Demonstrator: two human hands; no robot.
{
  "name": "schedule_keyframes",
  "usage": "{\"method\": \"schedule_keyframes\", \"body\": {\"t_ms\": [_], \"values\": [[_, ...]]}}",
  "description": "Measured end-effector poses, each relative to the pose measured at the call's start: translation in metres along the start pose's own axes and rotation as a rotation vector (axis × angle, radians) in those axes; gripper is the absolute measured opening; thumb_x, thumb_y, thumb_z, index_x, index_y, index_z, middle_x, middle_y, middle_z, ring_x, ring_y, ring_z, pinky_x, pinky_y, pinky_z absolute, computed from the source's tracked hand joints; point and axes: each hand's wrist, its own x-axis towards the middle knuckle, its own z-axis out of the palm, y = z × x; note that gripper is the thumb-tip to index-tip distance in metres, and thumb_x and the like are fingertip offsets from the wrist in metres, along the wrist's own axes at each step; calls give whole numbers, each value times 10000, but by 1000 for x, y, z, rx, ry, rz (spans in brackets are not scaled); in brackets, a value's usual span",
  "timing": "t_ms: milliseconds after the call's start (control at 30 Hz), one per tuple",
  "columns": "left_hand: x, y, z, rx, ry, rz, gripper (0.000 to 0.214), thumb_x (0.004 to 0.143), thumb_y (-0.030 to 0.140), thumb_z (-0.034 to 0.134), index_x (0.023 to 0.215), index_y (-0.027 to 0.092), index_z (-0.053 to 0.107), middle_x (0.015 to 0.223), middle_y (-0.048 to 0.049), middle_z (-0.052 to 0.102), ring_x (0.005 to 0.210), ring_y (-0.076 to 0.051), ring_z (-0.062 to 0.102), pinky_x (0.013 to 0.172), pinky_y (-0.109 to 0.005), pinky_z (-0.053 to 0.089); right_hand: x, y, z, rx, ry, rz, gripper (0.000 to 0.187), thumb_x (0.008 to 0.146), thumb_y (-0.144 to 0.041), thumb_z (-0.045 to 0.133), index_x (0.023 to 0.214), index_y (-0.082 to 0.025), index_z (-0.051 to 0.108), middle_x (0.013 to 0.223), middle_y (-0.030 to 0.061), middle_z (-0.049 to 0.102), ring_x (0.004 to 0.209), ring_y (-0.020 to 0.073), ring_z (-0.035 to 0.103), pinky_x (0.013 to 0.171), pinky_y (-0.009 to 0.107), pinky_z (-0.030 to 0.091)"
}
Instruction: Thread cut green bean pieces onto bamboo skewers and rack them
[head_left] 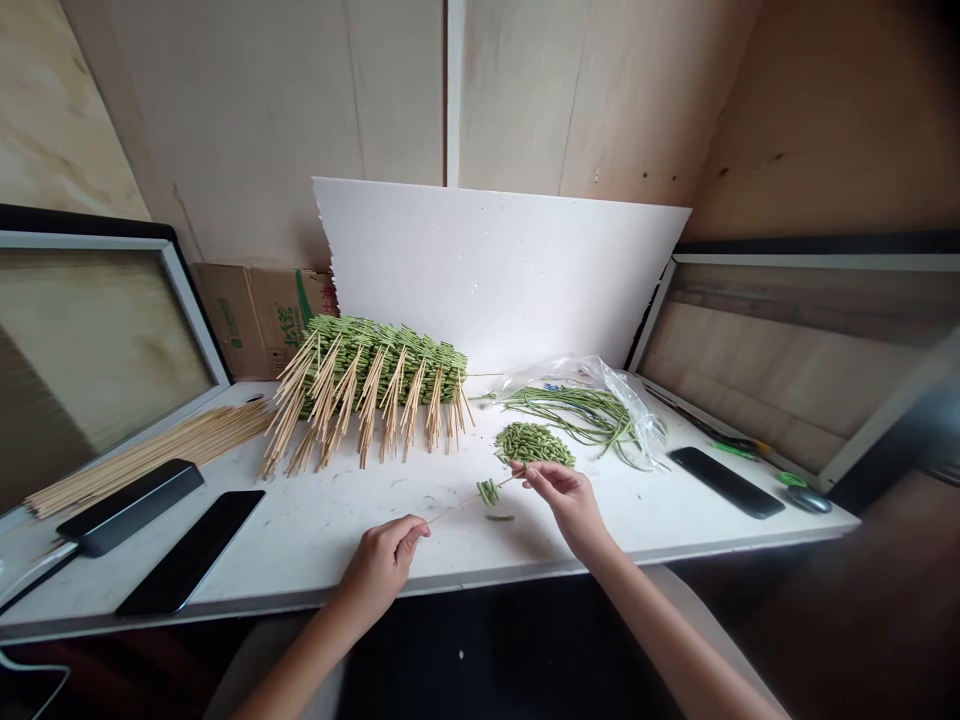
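My left hand [384, 562] pinches the near end of a thin bamboo skewer [454, 508] over the white table [315, 530]. A few short green bean pieces [489, 491] are threaded on the skewer near its far end. My right hand [564, 492] is closed in a pinch at the skewer's tip, fingers pressed on a bean piece there. One loose bean piece [500, 517] lies on the table just below. A heap of cut bean pieces [534, 443] sits right behind my right hand.
Stacked finished bean skewers [375, 385] lie at the back centre. Bare skewers [150, 455] lie at left. Long beans [581, 412] rest on a plastic bag. Two phones [191, 550] [726, 482], a black box [129, 505], a white foam board [495, 270] and a carton [259, 315] stand around.
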Motion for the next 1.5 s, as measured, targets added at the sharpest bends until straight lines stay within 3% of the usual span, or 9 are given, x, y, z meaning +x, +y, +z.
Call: {"method": "schedule_keyframes", "body": {"t_ms": [433,733,900,1500], "values": [[1,3,-1,4,-8,-11,327,1047,323,428,900,182,682,651,-1,625,560,-137,551,583,-228,428,-3,-6,5,28,-3,21,220,823,-461,797,903,-256,807,1044,88,807,1137,343,704,1005,495,548],[-1,2,0,-44,-26,-45,267,1059,370,439,1086,190,635,639,31,560,556,-132,528,582,-220,428,4,2,-3,24,32,30,263,824,-498,790,858,-237,787,878,61,775,848,228,685,817,370,550],[-1,1,3,-60,19,-21,231,1027,380,530,967,187,643,703,7,608,601,-127,543,600,-215,439,4,3,0,-25,75,17,306,823,-532,777,876,-230,783,880,65,758,781,210,641,754,348,533],[-1,-3,0,-85,-44,-7,299,1053,300,404,913,176,638,614,37,499,547,-119,494,578,-215,405,-10,-13,22,-71,104,-17,305,806,-542,779,863,-245,737,879,60,699,842,238,616,771,355,513]]}}
